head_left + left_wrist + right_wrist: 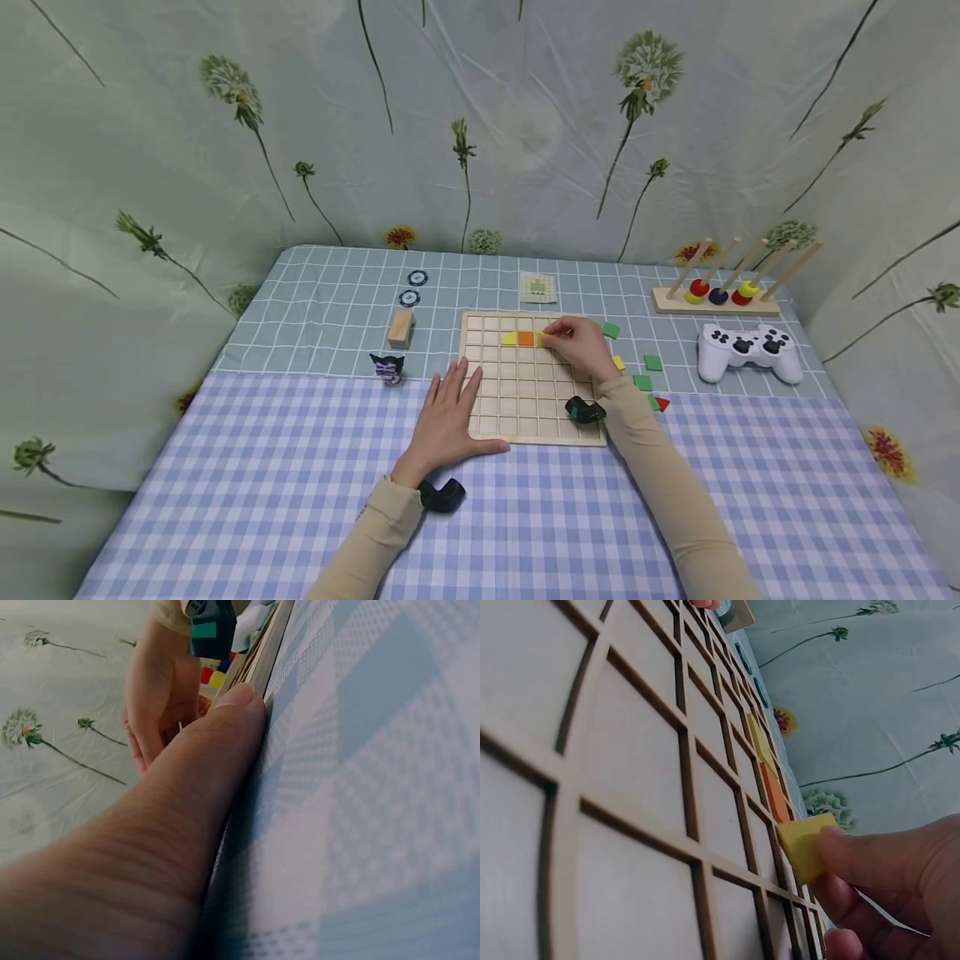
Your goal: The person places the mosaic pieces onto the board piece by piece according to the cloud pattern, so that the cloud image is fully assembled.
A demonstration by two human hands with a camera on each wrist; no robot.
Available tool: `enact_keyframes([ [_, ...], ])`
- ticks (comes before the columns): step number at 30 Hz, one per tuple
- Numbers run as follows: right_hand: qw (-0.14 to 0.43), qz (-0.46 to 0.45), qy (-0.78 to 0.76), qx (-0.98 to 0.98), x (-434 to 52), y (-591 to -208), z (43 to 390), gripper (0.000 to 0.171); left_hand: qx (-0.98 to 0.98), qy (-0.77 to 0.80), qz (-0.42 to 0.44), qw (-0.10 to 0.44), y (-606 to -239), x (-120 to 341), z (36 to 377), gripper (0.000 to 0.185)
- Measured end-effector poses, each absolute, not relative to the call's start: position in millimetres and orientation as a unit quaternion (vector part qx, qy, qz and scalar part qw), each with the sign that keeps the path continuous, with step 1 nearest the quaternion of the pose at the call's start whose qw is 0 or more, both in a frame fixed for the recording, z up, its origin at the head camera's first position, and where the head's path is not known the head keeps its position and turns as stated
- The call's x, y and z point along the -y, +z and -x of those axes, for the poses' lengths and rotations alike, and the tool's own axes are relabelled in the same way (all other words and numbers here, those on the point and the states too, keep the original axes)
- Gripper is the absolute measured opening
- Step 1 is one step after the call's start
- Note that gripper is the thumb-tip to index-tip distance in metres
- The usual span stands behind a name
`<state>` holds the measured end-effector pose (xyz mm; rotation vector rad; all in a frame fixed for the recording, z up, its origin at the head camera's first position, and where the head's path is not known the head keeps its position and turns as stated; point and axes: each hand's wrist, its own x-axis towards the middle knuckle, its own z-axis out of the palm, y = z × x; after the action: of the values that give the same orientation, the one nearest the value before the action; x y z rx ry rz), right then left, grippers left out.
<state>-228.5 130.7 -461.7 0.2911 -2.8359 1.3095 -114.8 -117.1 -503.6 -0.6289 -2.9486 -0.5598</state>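
A wooden grid board (517, 400) with raised dividers lies on the cloth-covered table. My right hand (581, 346) pinches a yellow tile (806, 844) between thumb and fingers, at a cell near the board's far edge. Just left of it, an orange tile (526, 339) and another yellow tile (509, 338) sit side by side in the same row. With fingers spread, my left hand (446, 421) rests at the board's near left corner. Its thumb (225, 727) lies along the front edge, as the left wrist view shows.
Right of the board lie several green tiles (653, 362), a yellow tile (618, 362) and a red triangle (662, 404). Beyond are a white gamepad (750, 354) and a peg rack (716, 305). A pattern card (538, 287), wooden block (401, 328), toy figure (388, 368) and chips (409, 298) stand around.
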Motion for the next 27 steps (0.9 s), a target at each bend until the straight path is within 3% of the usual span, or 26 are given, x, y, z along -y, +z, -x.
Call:
enact_keyframes([
  [14,0.028,-0.080,0.366,0.927,-126.2,-464.4,227.1,0.014,0.961,-0.183,0.202,0.038,-503.5,116.7,115.4,0.121],
  [27,0.005,-0.120,0.356,0.927,-144.4,-453.8,219.2,0.016,0.962,-0.181,0.202,0.036,-504.0,117.3,114.9,0.121],
])
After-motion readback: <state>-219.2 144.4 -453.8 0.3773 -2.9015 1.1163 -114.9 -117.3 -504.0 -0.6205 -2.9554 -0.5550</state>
